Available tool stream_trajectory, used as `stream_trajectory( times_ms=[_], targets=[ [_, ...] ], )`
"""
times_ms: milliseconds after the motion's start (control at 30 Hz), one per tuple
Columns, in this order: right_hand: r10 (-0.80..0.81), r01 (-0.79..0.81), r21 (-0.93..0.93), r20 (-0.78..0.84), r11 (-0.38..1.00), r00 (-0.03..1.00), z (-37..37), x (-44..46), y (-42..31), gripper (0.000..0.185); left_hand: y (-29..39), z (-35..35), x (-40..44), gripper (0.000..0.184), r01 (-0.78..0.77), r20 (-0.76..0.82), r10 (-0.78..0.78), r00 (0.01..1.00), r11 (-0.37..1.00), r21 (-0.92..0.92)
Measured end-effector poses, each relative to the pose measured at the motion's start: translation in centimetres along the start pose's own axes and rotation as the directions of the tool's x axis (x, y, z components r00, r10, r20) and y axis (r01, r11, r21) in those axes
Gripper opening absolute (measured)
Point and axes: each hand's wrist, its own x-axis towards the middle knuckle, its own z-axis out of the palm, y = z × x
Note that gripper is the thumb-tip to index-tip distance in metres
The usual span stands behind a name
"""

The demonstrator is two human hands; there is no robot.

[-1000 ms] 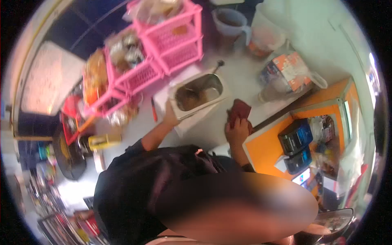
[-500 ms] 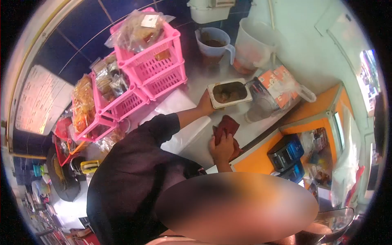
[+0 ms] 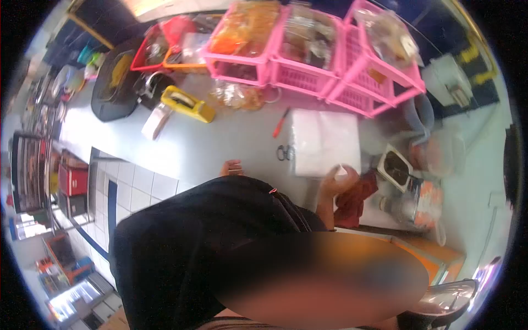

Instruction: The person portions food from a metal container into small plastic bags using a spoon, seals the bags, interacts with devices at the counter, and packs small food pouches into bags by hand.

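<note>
My left hand (image 3: 233,168) hovers by the counter's near edge, partly hidden behind my dark shirt. Its fingers look loosely extended, with nothing visible in them. At the near right corner of a stack of clear plastic bags (image 3: 323,142), my right hand (image 3: 331,184) has thumb and fingers apart. White plastic shows between them. Just right of that hand lies a crumpled dark red cloth (image 3: 356,202). Farther right, a white rectangular tub (image 3: 404,186) with brown contents rests on the counter. Small black-handled scissors (image 3: 284,153) and a red-handled tool (image 3: 280,124) lie left of the bags.
Pink baskets (image 3: 305,77) filled with packaged goods line the back wall. A yellow tape dispenser (image 3: 188,104) and a dark grey case (image 3: 114,91) stand to the left. Plastic jugs (image 3: 437,154) and an orange-and-white box (image 3: 428,204) crowd the right end.
My view has swung left. My left hand has let go of the tub and drawn back to the counter's edge. My right hand has left the cloth for the bags' corner.
</note>
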Motion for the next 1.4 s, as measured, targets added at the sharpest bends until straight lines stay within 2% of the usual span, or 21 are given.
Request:
stream_trajectory(
  times_ms=[33,100,167,233,333,400,500,600,633,700,800,833,867,900,967,1000,1067,1200,1267,1300,1400],
  targets=[
    [0.019,-0.060,0.283,0.147,0.957,0.989,2.7,0.3,-2.0,0.014,-1.0,-1.6,0.3,0.048,-0.042,-0.113,0.042,0.993,0.999,0.002],
    [-0.031,-0.181,0.460,0.415,0.870,0.909,7.0,1.4,-8.0,0.017,-1.1,-3.6,0.3,0.048,-0.069,-0.234,0.065,0.970,0.998,-0.007],
    [-0.276,-0.084,0.503,0.596,0.860,0.754,11.0,2.4,-12.8,0.022,1.4,-4.1,1.5,0.044,-0.362,-0.207,0.338,0.918,0.928,-0.090],
    [-0.485,0.071,0.611,0.547,0.788,0.682,15.6,3.0,-17.5,0.028,3.6,-5.4,2.8,0.042,-0.386,-0.151,0.371,0.916,0.919,-0.081],
    [-0.510,0.086,0.586,0.613,0.806,0.604,22.6,3.1,-20.7,0.034,5.4,-7.3,5.6,0.039,-0.396,-0.005,0.396,0.918,0.917,-0.045],
    [-0.447,0.202,0.399,0.805,0.895,0.391,25.2,3.7,-22.7,0.039,6.1,-7.9,6.5,0.038,-0.389,0.070,0.390,0.918,0.921,-0.031],
    [-0.479,0.397,0.335,0.804,0.855,0.352,27.1,3.8,-23.7,0.037,6.9,-8.3,8.7,0.039,-0.374,0.149,0.371,0.916,0.927,-0.010],
    [-0.522,0.354,0.429,0.822,0.831,0.229,24.5,6.0,-24.7,0.027,5.6,-8.0,12.1,0.049,-0.348,0.217,0.367,0.905,0.930,-0.119],
    [-0.516,0.358,0.424,0.827,0.832,0.221,23.7,6.8,-24.7,0.027,5.9,-7.7,12.6,0.054,-0.409,0.129,0.432,0.893,0.897,-0.166],
    [-0.310,-0.126,0.319,0.947,0.939,0.085,21.9,7.9,-24.3,0.015,5.8,-7.3,13.2,0.059,-0.447,0.048,0.467,0.883,0.868,-0.218],
    [-0.325,-0.305,0.367,0.928,0.879,0.181,19.3,8.5,-23.8,0.010,5.3,-7.4,13.5,0.065,-0.536,-0.005,0.536,0.844,0.844,-0.039],
    [-0.309,-0.305,0.352,0.934,0.885,0.180,18.9,8.3,-23.4,0.010,6.0,-7.7,12.7,0.068,-0.548,-0.023,0.553,0.833,0.829,0.110],
    [-0.242,-0.507,0.274,0.962,0.817,0.129,18.5,7.6,-22.9,0.010,6.5,-7.9,12.0,0.071,-0.545,-0.035,0.571,0.820,0.798,0.257],
    [-0.185,-0.684,0.179,0.981,0.708,0.065,18.2,6.9,-22.5,0.011,6.4,-8.0,11.7,0.071,-0.537,-0.025,0.560,0.828,0.805,0.251],
    [-0.179,-0.723,0.149,0.983,0.674,0.036,17.9,4.7,-22.2,0.012,6.3,-8.4,11.4,0.071,-0.617,-0.077,0.616,0.784,0.787,0.013],
    [-0.189,-0.759,0.132,0.982,0.637,0.011,17.8,3.5,-22.3,0.014,7.1,-9.0,10.7,0.071,-0.609,-0.074,0.608,0.791,0.793,0.008],
    [-0.201,-0.715,0.148,0.980,0.683,0.010,18.1,1.2,-22.5,0.014,9.0,-10.8,9.4,0.050,-0.682,0.081,0.681,0.728,0.708,0.184],
    [-0.151,-0.671,0.145,0.987,0.727,0.049,17.8,0.5,-24.1,0.017,5.8,-11.1,11.4,0.025,-0.633,0.029,0.640,0.768,0.749,0.195],
    [-0.083,-0.677,0.274,0.950,0.684,0.301,17.9,1.5,-22.1,0.019,5.3,-11.3,11.7,0.012,-0.667,-0.058,0.733,0.677,0.645,0.372],
    [0.058,-0.717,0.288,0.907,0.635,0.416,18.1,2.2,-19.8,0.019,4.9,-11.6,12.2,0.013,-0.695,-0.039,0.773,0.633,0.590,0.410],
    [0.380,-0.702,0.550,0.593,0.452,0.710,17.3,6.3,-12.2,0.017,5.1,-11.3,12.3,0.013,-0.707,-0.072,0.796,0.602,0.572,0.416]
  ],
)
